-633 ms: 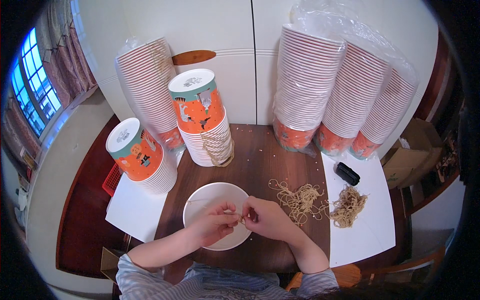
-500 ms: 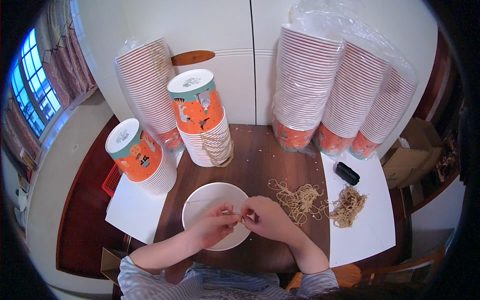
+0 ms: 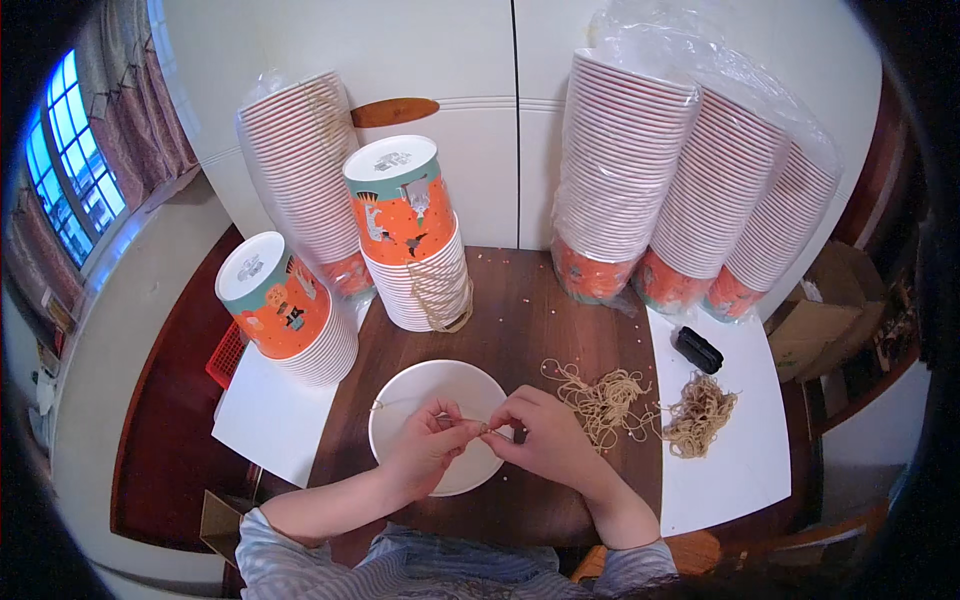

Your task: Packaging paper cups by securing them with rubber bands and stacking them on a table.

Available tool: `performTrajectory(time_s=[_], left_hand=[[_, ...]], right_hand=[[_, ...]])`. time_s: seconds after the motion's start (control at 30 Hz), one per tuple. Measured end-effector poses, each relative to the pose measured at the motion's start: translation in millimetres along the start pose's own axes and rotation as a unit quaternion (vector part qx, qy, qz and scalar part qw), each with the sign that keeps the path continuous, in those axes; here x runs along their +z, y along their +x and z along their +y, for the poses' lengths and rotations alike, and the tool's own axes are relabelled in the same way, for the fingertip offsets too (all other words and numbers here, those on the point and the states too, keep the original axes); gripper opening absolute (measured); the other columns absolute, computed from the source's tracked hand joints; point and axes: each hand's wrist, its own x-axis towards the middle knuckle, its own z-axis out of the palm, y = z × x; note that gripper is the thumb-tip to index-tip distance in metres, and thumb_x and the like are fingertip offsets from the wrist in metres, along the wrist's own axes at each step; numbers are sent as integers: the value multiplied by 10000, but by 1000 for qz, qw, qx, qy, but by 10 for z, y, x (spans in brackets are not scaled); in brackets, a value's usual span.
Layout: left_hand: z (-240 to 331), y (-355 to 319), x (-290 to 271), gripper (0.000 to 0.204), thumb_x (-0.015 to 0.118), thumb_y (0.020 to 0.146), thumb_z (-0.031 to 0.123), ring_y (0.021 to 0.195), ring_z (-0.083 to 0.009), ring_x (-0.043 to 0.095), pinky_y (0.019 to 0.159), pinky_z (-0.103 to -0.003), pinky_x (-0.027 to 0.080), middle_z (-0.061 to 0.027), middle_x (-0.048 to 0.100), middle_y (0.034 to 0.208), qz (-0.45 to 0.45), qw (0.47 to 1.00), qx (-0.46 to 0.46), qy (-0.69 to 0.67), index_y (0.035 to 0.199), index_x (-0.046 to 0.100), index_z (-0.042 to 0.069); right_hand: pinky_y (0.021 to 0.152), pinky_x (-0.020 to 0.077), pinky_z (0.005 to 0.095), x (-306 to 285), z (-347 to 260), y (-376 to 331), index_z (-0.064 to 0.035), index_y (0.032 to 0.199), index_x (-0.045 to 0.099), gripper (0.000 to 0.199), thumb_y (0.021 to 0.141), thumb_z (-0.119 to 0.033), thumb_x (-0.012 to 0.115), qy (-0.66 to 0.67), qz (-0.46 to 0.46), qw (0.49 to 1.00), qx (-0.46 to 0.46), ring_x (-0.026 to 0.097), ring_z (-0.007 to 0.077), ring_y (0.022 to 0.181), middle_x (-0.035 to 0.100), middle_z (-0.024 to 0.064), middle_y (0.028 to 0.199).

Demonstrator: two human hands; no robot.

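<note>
A white paper bucket (image 3: pixel 405 385) stands mouth up on the brown table, with my hands over its right half. My left hand (image 3: pixel 430 448) pinches a tan cord (image 3: pixel 487 431) between thumb and fingertips. From the other side my right hand (image 3: pixel 545 432) pinches the same short piece, so the fingertips nearly meet. How the cord is knotted or looped there is too small to make out. Another bit of cord pokes through the bucket's left rim. A loose heap of tan cords (image 3: pixel 603 400) lies right of my right hand, and a second cord bundle (image 3: pixel 699 414) is farther right.
Upside-down stacks of orange and green buckets (image 3: pixel 405 215) (image 3: pixel 285 310) stand at the back left; the nearer middle stack has cord loops on its side. Plastic-wrapped bucket stacks (image 3: pixel 620 170) line the back right. A black object (image 3: pixel 697 349) lies on the white board (image 3: pixel 740 480).
My fingers have shifted slightly on the cord, with the right fingertips now pinching more narrowly. The whole view has moved a little; nothing was let go.
</note>
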Motion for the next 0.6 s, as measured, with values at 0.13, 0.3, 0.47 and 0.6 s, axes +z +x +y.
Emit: performTrajectory(time_s=[0.13, 0.3, 0.47, 0.6], left_hand=[[-33, 4, 1, 171, 585, 786, 27, 672, -54, 505, 541, -170, 352, -34, 594, 784, 10, 998, 48, 39, 838, 443, 107], [-8, -13, 75, 180, 586, 777, -3, 666, -44, 495, 565, -167, 386, -28, 568, 774, 20, 987, 105, 122, 834, 435, 76], [3, -14, 25, 210, 599, 759, -13, 642, -28, 479, 542, -156, 385, -30, 561, 787, -7, 938, 194, 288, 854, 422, 50], [-4, -12, 9, 219, 601, 753, -5, 613, -21, 459, 526, -153, 371, -20, 559, 767, -24, 926, 227, 300, 866, 421, 47]], right_hand=[[576, 463, 343, 20, -9, -2, -71, 724, 589, 132, 649, -148, 665, 27, -4, 999, 22, 563, 267, 668, 547, 87, 717], [579, 467, 319, 11, -4, -17, -55, 750, 594, 130, 672, -142, 651, 58, -25, 997, 46, 570, 240, 658, 543, 92, 737], [575, 449, 261, -3, 131, 9, -38, 784, 580, 128, 711, -129, 633, 172, -91, 978, 75, 546, 149, 646, 532, 62, 737], [588, 427, 229, 10, 193, 25, -25, 812, 560, 138, 743, -129, 618, 235, -123, 960, 92, 508, 94, 663, 530, 37, 747]])
